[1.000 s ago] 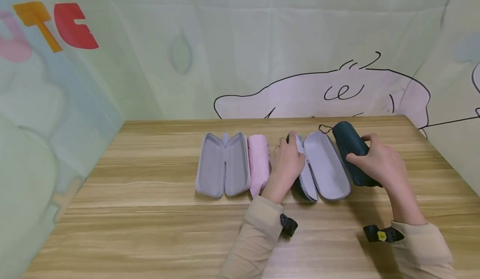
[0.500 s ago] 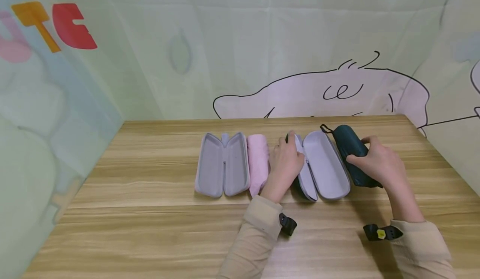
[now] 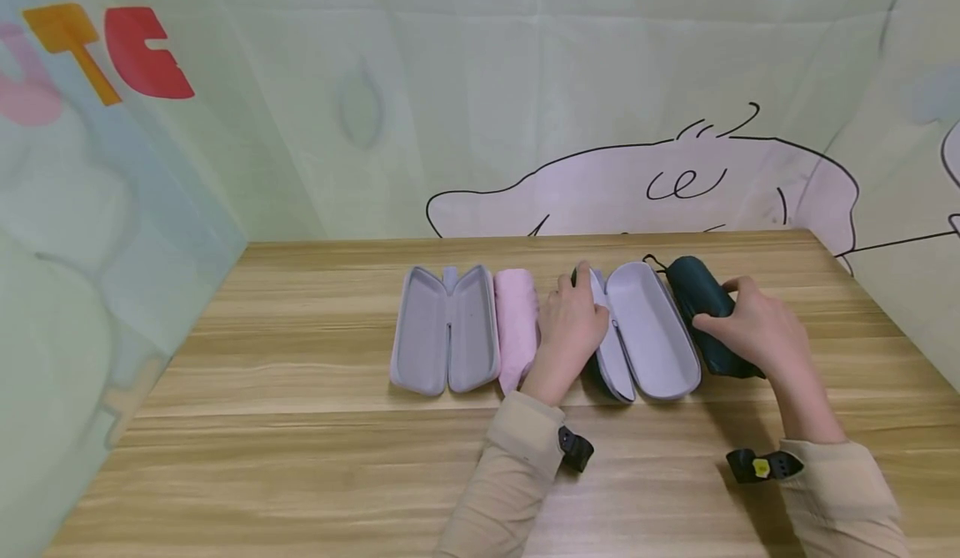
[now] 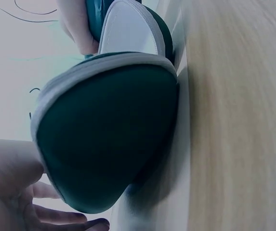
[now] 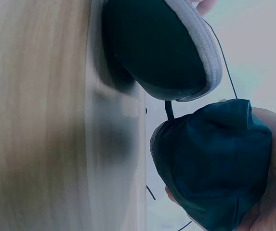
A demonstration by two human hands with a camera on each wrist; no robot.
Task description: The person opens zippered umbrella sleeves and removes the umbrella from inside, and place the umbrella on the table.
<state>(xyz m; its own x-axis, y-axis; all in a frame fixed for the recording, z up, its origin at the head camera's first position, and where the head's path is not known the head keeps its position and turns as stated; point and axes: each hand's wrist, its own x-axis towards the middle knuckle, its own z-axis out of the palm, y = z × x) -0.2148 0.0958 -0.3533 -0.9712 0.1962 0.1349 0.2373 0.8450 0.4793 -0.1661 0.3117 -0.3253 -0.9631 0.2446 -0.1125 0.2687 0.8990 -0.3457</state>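
In the head view, my right hand grips a dark teal folded umbrella across its lower half, thumb on the near side. Its wrist cord loops from the far end. Just left of it lies an unzipped hard case with pale grey lining and a dark green shell. My left hand holds this case's left half by the edge, fingers over the outer side. The left wrist view shows the green shell against my thumb and fingers. Umbrella fabric fills my palm in the right wrist view, beside the case.
A pink folded umbrella lies left of my left hand. Alongside it, a second case lies spread wide, lined in grey. All rest on a wooden table, with a printed cloth backdrop behind its far edge.
The far end of the teal umbrella has come down and slightly toward me, with my right hand still gripping it. My left hand and the case have stayed in place.
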